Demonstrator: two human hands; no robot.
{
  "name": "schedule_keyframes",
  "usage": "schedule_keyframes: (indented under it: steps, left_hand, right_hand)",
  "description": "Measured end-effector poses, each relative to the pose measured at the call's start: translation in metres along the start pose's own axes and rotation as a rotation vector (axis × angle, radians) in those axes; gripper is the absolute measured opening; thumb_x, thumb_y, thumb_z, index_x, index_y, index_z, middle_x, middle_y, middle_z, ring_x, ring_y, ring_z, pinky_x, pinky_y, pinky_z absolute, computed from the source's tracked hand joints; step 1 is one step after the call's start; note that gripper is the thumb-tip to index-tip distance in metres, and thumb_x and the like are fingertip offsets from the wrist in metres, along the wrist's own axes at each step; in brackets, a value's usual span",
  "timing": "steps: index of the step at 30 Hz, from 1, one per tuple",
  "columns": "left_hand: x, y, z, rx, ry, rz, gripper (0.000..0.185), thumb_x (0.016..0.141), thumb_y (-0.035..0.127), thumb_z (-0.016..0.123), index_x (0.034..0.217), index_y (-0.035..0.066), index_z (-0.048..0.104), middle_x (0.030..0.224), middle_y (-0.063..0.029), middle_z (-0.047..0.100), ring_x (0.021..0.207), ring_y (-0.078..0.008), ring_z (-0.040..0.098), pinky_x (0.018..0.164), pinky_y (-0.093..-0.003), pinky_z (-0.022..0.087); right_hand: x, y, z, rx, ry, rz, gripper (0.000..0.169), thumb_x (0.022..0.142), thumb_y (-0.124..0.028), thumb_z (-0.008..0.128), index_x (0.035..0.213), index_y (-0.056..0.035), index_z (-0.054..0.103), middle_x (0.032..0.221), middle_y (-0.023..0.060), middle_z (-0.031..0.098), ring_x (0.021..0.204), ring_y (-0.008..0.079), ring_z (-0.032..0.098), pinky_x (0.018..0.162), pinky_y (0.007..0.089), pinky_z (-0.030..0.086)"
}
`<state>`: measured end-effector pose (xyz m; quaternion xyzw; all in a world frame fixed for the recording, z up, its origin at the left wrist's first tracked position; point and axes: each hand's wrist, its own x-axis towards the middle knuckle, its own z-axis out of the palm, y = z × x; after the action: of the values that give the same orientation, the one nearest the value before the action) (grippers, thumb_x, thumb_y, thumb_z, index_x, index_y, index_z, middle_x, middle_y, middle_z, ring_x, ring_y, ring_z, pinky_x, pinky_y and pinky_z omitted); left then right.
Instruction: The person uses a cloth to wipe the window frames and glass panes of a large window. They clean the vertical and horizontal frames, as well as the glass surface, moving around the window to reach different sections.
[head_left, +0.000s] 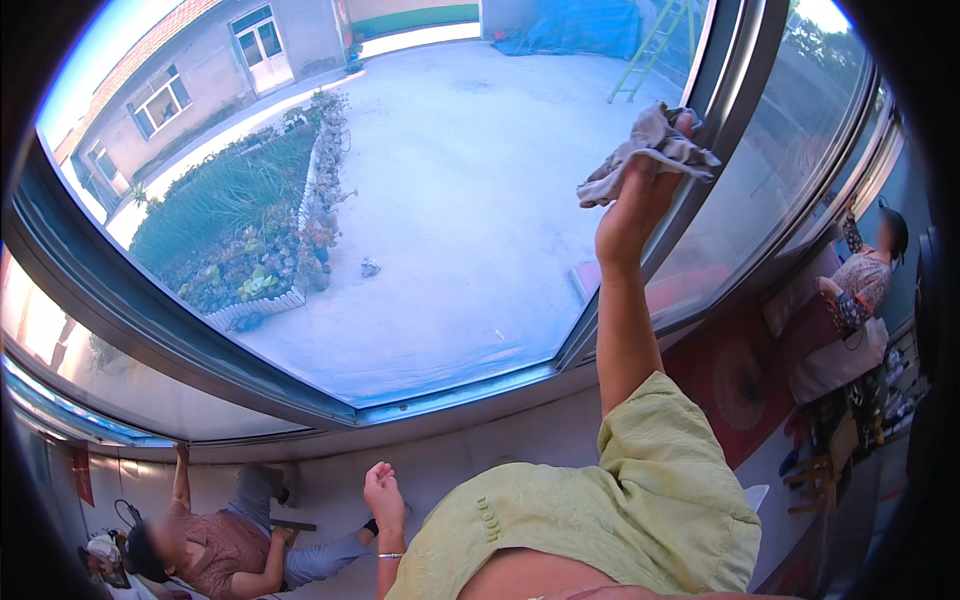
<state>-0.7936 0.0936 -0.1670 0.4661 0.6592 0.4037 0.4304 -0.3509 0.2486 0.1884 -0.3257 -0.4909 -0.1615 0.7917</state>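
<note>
A crumpled grey cloth (637, 154) is gripped in my right hand (637, 202), which is raised on an outstretched arm. The cloth lies at the right metal frame (724, 97) of a large window, by the edge of the pane; whether it presses on the frame or the glass I cannot tell. My left hand (384, 491), with a bracelet at its wrist, is held low below the window sill (457, 391). Its fingers are curled, with nothing seen in them.
One person (225, 544) sits at the lower left with an arm up to the window. Another person (862, 281) is at the far right by a further window. A red patterned rug (739, 382) lies on the floor. Beyond the glass are a planted bed (225, 202) and a green ladder (649, 52).
</note>
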Motion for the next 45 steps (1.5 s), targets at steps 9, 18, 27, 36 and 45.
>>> schedule_keyframes:
  steps: [9, 18, 27, 36, 45]
  left_hand:
    - [-0.015, 0.041, 0.052, 0.104, -0.085, 0.171, 0.035, 0.09, -0.002, 0.055, 0.124, -0.005, 0.061, 0.117, -0.0167, 0.067, 0.101, -0.0235, 0.071, 0.088, -0.0331, 0.056]
    - [-0.001, 0.02, 0.017, 0.098, -0.046, 0.169, 0.031, 0.091, 0.001, 0.058, 0.122, -0.003, 0.064, 0.116, -0.0157, 0.067, 0.099, -0.0225, 0.071, 0.085, -0.0322, 0.057]
    - [0.032, -0.003, -0.041, -0.002, 0.099, 0.242, 0.026, 0.093, 0.0, 0.06, 0.118, -0.003, 0.065, 0.108, -0.0155, 0.069, 0.095, -0.0223, 0.072, 0.082, -0.0319, 0.057]
    - [0.01, -0.109, -0.129, 0.043, 0.387, 0.019, 0.024, 0.09, -0.002, 0.062, 0.112, -0.004, 0.068, 0.105, -0.0154, 0.07, 0.089, -0.0221, 0.072, 0.082, -0.0332, 0.057]
    - [0.054, -0.104, -0.158, -0.055, 0.421, 0.038, 0.023, 0.087, -0.001, 0.064, 0.109, -0.004, 0.069, 0.103, -0.0159, 0.071, 0.086, -0.0233, 0.071, 0.081, -0.0346, 0.057]
  right_hand:
    - [-0.055, 0.016, 0.062, -0.328, -0.546, -0.743, 0.048, 0.083, -0.017, 0.08, 0.129, -0.0144, 0.066, 0.133, 0.0065, 0.065, 0.117, 0.0207, 0.06, 0.097, 0.0364, 0.048]
    - [0.063, 0.014, 0.056, -0.318, 0.304, -0.247, 0.037, 0.103, -0.027, 0.053, 0.128, 0.0008, 0.054, 0.115, 0.0172, 0.064, 0.09, 0.0239, 0.074, 0.062, 0.0361, 0.066]
    - [-0.068, -0.101, 0.311, -0.055, -0.318, -0.695, 0.052, 0.087, -0.016, 0.078, 0.136, -0.0192, 0.063, 0.144, 0.0119, 0.054, 0.14, 0.0316, 0.043, 0.114, 0.0474, 0.038]
    - [-0.041, -0.163, 0.431, -0.148, -0.331, -1.106, 0.051, 0.078, -0.012, 0.085, 0.125, -0.0179, 0.065, 0.126, 0.0076, 0.061, 0.121, 0.0262, 0.058, 0.096, 0.0444, 0.053]
    - [0.049, -0.265, 0.481, 0.572, -0.377, -0.018, 0.029, 0.092, -0.006, 0.059, 0.119, -0.0065, 0.068, 0.12, 0.0177, 0.068, 0.113, 0.0326, 0.061, 0.096, 0.0484, 0.047]
